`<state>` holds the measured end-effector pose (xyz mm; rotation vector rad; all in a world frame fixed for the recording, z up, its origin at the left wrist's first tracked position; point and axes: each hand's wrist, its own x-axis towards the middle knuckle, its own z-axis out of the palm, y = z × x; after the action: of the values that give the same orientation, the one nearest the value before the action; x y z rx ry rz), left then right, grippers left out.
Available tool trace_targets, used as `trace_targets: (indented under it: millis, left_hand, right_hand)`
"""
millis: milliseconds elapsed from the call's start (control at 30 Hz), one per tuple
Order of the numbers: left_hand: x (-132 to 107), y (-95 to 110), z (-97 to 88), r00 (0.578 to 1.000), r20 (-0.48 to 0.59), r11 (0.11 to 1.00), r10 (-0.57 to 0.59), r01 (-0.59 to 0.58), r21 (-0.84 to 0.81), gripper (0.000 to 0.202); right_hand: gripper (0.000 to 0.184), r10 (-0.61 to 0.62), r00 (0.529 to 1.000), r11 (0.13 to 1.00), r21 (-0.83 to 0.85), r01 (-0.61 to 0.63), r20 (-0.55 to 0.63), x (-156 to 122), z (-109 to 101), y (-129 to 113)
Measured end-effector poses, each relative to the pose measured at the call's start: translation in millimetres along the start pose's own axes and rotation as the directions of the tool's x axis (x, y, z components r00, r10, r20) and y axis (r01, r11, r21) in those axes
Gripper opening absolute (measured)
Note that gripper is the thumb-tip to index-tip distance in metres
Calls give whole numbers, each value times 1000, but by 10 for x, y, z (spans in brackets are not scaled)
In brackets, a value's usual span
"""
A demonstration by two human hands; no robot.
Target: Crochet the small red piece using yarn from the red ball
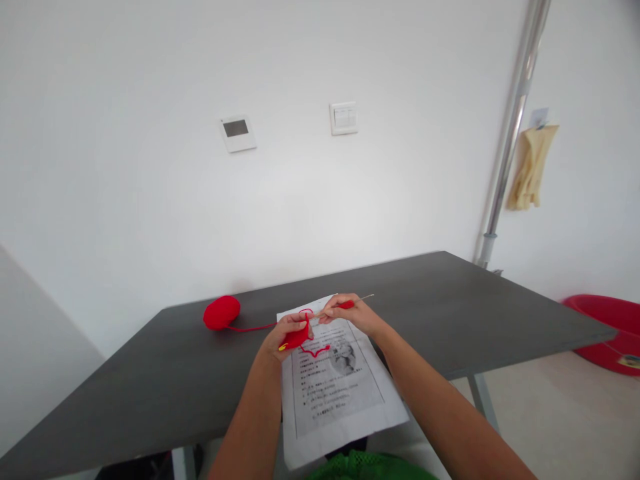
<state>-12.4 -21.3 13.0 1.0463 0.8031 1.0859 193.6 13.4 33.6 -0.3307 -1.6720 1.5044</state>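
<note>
In the head view, my left hand is closed around a small piece of red crochet work, with a bit of yellow showing at its lower left end. My right hand pinches a crochet hook with a red grip, its metal shaft sticking out to the right. The hook's other end meets the red work between both hands. A red yarn strand runs left to a ball of red yarn on the table. Below my hands a loose red tail hangs over the paper.
A printed sheet with text and a picture lies under my hands, overhanging the near edge of the dark table. A white wall stands behind. At right are a metal pipe, hanging yellowish gloves and a red basin on the floor.
</note>
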Motion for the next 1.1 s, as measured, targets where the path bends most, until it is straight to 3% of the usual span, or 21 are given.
trace_targets:
  millis: [200,500,1100]
  left_hand:
    - [-9,13,26,999,31,1000,-13,13,9,30]
    - [-28,39,49,996,-27,994,-87,89,68,30]
    - [14,-25,-27,998,57,1000,1,0,-16,29]
  right_hand:
    - [22,-22,1000,999,40,21,21,-3,-21,-20]
    - [23,-19,1000,998,60,19,-5,7,-5,23]
    - [20,3,1000,1000,-7,-3,21,-13,-44,-31]
